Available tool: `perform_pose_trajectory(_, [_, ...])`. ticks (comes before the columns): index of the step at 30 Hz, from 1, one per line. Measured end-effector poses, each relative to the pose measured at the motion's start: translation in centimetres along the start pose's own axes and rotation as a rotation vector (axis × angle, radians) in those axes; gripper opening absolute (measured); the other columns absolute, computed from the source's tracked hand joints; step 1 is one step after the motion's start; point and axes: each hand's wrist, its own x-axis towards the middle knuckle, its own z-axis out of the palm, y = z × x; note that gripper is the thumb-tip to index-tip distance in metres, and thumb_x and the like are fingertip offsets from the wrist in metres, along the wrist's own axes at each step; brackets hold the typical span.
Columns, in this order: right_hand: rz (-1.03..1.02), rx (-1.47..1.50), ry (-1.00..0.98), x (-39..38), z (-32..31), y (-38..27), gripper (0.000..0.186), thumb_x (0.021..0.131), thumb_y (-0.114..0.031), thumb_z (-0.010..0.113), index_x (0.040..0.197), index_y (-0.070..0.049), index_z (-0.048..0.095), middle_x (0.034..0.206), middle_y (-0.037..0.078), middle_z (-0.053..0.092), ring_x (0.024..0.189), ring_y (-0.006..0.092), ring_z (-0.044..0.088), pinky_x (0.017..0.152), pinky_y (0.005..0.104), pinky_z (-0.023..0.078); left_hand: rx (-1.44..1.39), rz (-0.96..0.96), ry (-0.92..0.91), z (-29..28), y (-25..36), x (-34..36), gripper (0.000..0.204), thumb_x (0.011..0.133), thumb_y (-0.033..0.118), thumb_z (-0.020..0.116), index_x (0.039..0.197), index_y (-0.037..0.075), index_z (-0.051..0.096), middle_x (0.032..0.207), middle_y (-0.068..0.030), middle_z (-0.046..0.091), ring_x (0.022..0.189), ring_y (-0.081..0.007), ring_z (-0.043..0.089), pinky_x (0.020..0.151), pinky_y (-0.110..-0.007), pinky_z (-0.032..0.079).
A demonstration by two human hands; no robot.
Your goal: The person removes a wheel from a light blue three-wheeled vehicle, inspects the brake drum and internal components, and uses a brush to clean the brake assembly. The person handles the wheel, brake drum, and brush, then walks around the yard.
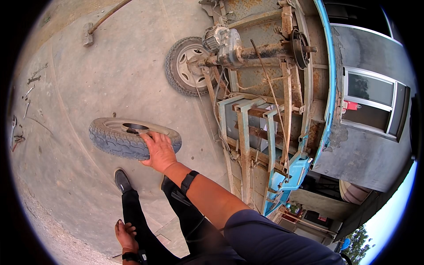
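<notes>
My right hand [160, 152] is closed over the near right edge of a loose wheel [119, 148], its fingers reaching over the sidewall toward the hub opening. The wheel has a dusty black tyre with blocky tread and a dark round opening in the middle. It is tilted, with the tread facing me; I cannot tell whether it touches the ground. Down at the lower left hangs my left hand [126, 235], its fingers loosely curled and apart, with nothing visible in them.
A rusty cart frame [244, 145] with blue edges lies on its side at the right, its axle carrying a mounted wheel [187, 66] and a bare brake drum [300, 48]. A sledgehammer [88, 35] lies at the far left. Several wrenches [27, 108] are scattered along the left.
</notes>
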Motion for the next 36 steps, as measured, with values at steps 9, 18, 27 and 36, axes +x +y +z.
perform_pose_trajectory(9, [-0.007, 0.015, 0.015, 0.03, 0.07, 0.21, 0.091, 0.064, -0.037, 0.088, 0.142, -0.016, 0.047, 0.130, 0.009, 0.050, 0.128, 0.0286, 0.045, 0.110, 0.0444, 0.034, 0.009, -0.001, 0.002, 0.03, 0.13, -0.16, 0.044, 0.101, 0.042, 0.056, 0.133, 0.012, 0.052, 0.085, -0.0022, 0.064, 0.065, -0.0117, 0.060, 0.051, -0.024, 0.044])
perform_pose_trajectory(18, [-0.011, -0.001, 0.018, 0.07, 0.14, 0.22, 0.092, 0.063, -0.038, 0.088, 0.142, -0.016, 0.047, 0.130, 0.009, 0.050, 0.127, 0.0283, 0.045, 0.109, 0.0442, 0.034, 0.004, 0.004, -0.004, -0.17, -0.14, 0.14, 0.046, 0.101, 0.043, 0.056, 0.134, 0.012, 0.052, 0.085, -0.0021, 0.063, 0.065, -0.0114, 0.060, 0.052, -0.024, 0.044])
perform_pose_trajectory(27, [-0.013, 0.002, 0.024, 0.10, 0.05, 0.20, 0.092, 0.063, -0.037, 0.089, 0.142, -0.016, 0.047, 0.129, 0.008, 0.050, 0.127, 0.0284, 0.045, 0.109, 0.0441, 0.034, 0.013, 0.003, 0.000, -0.09, -0.03, 0.00, 0.046, 0.101, 0.044, 0.056, 0.134, 0.013, 0.052, 0.086, -0.0024, 0.063, 0.065, -0.0114, 0.059, 0.053, -0.024, 0.043])
perform_pose_trajectory(36, [-0.008, 0.008, 0.022, 0.16, -0.10, 0.11, 0.092, 0.063, -0.036, 0.089, 0.141, -0.015, 0.047, 0.129, 0.009, 0.050, 0.128, 0.0288, 0.045, 0.109, 0.0446, 0.035, 0.007, -0.004, -0.006, -0.13, -0.03, 0.07, 0.046, 0.100, 0.044, 0.056, 0.133, 0.013, 0.052, 0.086, -0.0026, 0.064, 0.065, -0.0118, 0.060, 0.052, -0.024, 0.043])
